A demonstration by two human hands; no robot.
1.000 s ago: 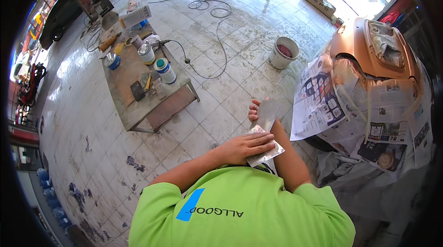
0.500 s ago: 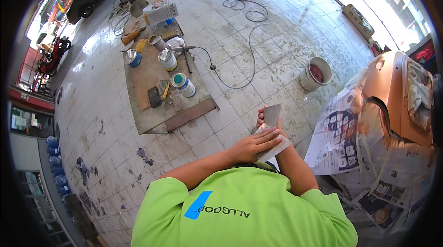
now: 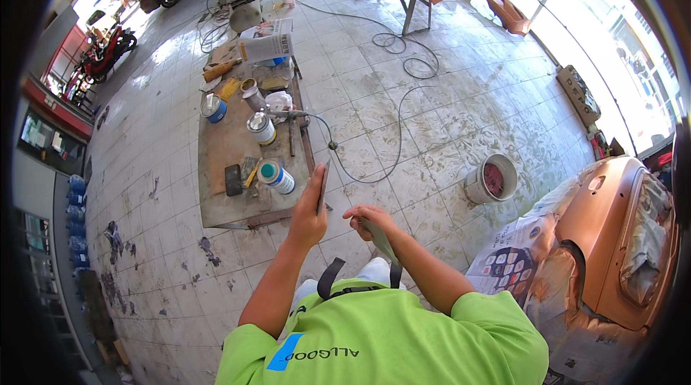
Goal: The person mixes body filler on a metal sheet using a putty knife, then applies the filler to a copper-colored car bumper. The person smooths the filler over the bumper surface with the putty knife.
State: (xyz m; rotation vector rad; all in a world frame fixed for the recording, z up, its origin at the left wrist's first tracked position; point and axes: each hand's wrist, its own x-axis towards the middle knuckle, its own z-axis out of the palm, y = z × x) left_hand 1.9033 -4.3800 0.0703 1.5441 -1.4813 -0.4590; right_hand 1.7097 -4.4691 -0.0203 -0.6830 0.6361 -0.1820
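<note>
My left hand (image 3: 309, 214), raised just past the near end of the low work table, is closed around a thin flat plate (image 3: 324, 185) that shows almost edge-on. Apart from it to the right, my right hand (image 3: 370, 222) has its fingers curled in on a grey-green flat strip (image 3: 379, 239) slanting down beside the palm. Whether that strip is a spreader blade is hard to tell, as its lower end overlaps a dark strap (image 3: 396, 274) at my waist. On the table, nearest my left hand, stands a can with a teal lid (image 3: 276, 176).
The table (image 3: 237, 201) also carries other cans (image 3: 260, 128), a black block (image 3: 233, 180) and a spray gun (image 3: 282, 113). Its hose (image 3: 398, 140) loops over the tiled floor. A bucket (image 3: 492, 178) stands right of me, near a copper-coloured car part (image 3: 601, 212) masked with paper.
My hands have come apart; the left moved left toward the table, the plate now edge-on. My right hand moved left and lower. The view has shifted, showing more of the far floor.
</note>
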